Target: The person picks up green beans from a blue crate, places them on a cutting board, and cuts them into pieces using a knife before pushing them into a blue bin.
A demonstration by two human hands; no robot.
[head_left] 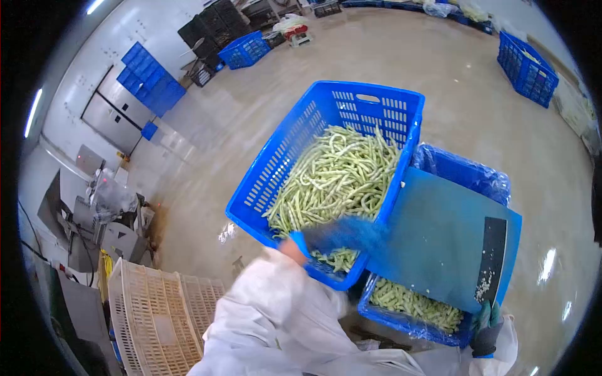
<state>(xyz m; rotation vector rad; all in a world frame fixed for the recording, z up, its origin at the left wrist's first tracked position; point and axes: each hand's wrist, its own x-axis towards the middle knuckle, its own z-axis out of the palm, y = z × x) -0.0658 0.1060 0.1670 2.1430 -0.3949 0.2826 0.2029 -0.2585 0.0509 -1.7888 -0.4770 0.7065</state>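
Observation:
My left hand [348,238], in a dark blue glove, is smeared by motion over the near end of a large blue basket [263,169]. Its fingers cannot be made out. Long pale-green beans [338,175] fill the basket. My right hand [486,329], in a grey-green glove, closes round the lower end of a knife. The knife's wide dark blade [492,250] lies flat along the right side of a blue-green cutting board [433,232], with small white bits stuck to it. Below the board, cut bean pieces [414,305] fill a blue crate [464,338] lined with clear plastic.
Behind the board stands another plastic-lined blue crate [501,182]. Cream slatted crates [150,313] are at lower left, near grey metal equipment [119,238]. Farther off are a blue crate [244,50], stacked blue crates [147,78] and a crate at right [527,69]. The floor [207,138] looks wet.

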